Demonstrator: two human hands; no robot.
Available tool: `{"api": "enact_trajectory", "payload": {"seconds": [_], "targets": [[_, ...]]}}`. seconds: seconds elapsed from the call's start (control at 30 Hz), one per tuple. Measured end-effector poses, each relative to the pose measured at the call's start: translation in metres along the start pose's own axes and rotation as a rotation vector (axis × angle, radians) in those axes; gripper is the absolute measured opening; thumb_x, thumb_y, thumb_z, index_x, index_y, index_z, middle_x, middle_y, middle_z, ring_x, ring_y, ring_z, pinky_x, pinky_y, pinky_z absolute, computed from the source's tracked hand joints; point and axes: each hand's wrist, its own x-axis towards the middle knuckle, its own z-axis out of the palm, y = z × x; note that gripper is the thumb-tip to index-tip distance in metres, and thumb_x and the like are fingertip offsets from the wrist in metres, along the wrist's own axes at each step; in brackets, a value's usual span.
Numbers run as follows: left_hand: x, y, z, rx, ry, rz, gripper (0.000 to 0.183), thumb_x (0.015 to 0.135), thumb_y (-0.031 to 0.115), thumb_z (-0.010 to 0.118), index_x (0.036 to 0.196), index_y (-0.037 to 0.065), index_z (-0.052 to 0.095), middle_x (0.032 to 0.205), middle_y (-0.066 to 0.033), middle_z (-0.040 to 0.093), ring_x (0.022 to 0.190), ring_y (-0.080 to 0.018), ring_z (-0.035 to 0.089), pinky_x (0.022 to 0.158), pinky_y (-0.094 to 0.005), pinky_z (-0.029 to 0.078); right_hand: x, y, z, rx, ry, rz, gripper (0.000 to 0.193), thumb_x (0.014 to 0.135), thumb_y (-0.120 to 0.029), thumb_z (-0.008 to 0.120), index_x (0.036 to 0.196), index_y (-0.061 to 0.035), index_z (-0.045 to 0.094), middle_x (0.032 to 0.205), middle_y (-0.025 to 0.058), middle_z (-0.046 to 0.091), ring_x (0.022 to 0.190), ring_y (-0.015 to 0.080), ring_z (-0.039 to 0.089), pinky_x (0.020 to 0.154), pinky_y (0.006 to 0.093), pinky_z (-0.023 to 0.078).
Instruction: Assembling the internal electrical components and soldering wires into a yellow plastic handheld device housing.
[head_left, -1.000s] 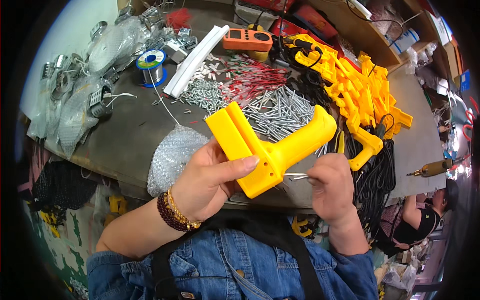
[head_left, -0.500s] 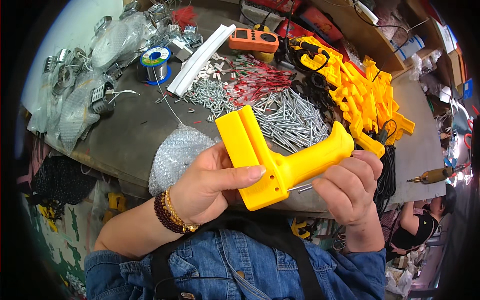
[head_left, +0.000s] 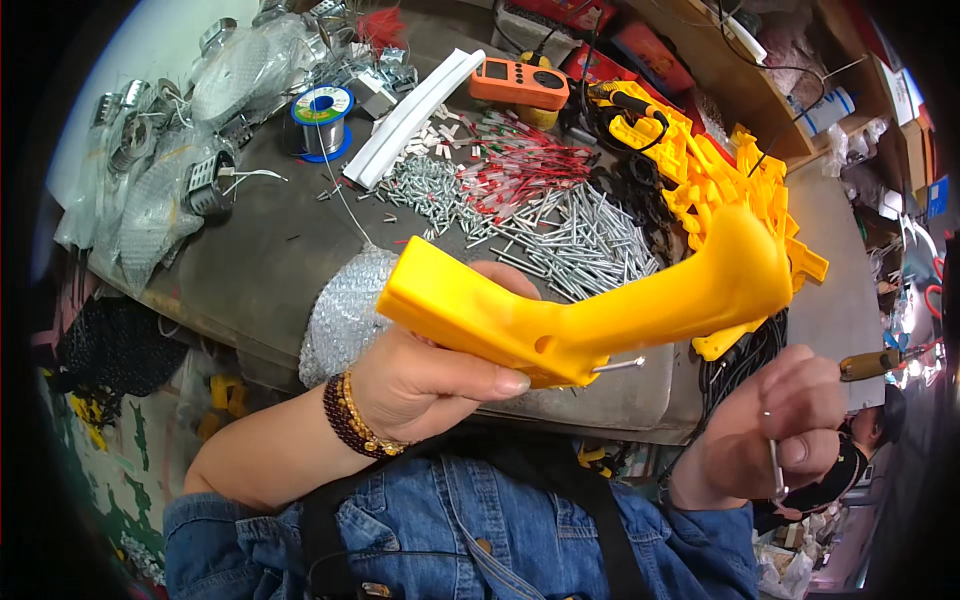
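My left hand (head_left: 425, 385) is wrapped round a yellow plastic tool housing (head_left: 650, 300), held tilted above the near table edge with its grip pointing right. A long silver screw (head_left: 622, 365) sticks out of the housing's lower side. Apart from the housing, my right hand (head_left: 765, 430) is raised at the right with fingers curled and slightly blurred. Another long screw (head_left: 776, 468) hangs from its fingers. Beside those fingers is the brown handle of a screwdriver (head_left: 868, 366); its bit end is hidden behind the hand, and whether they touch I cannot tell.
Loose long screws (head_left: 605, 235), small screws (head_left: 425, 190) and red-wired parts (head_left: 525, 165) lie in heaps. Yellow housings (head_left: 740, 185) are piled at right. A solder spool (head_left: 322, 125), an orange meter (head_left: 520, 82) and bagged metal parts (head_left: 150, 190) stand farther back. A person (head_left: 865, 430) is at far right.
My right hand has moved right, away from the housing, to beside the screwdriver. My left hand has turned the housing, so its grip has risen and a different face shows.
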Motion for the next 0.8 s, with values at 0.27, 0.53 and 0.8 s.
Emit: {"api": "enact_trajectory", "payload": {"seconds": [0.27,0.53,0.8], "targets": [[-0.001,-0.004,0.011,0.365,0.163,0.016,0.049,0.073,-0.014,0.072,0.114,0.005,0.053,0.114,-0.0098,0.063,0.109,-0.0208,0.062,0.101,-0.0402,0.047,-0.008,-0.023,0.028,-0.107,0.071,0.216,0.026,0.077,-0.012,0.075,0.086,-0.0204,0.052,0.083,-0.0036,0.062,0.075,0.0168,0.044,0.071,0.0321,0.036],[-0.007,-0.013,0.007,0.749,-0.024,0.233,0.042,0.085,0.000,0.072,0.124,0.001,0.055,0.119,-0.0073,0.063,0.111,-0.0141,0.061,0.095,-0.0289,0.049,-0.013,-0.023,0.044,0.172,-0.167,0.289,0.034,0.091,0.003,0.063,0.109,-0.0096,0.037,0.098,0.0181,0.073,0.078,0.0351,0.072,0.071,0.0419,0.058],[-0.009,-0.019,0.007,0.654,-0.038,0.257,0.045,0.088,0.005,0.070,0.129,0.000,0.053,0.122,-0.0093,0.060,0.115,-0.0175,0.060,0.101,-0.0315,0.046,-0.025,-0.014,0.049,0.236,-0.121,0.251,0.043,0.091,0.004,0.063,0.121,-0.0118,0.038,0.100,0.0247,0.070,0.085,0.0348,0.073,0.078,0.0435,0.059]]}}
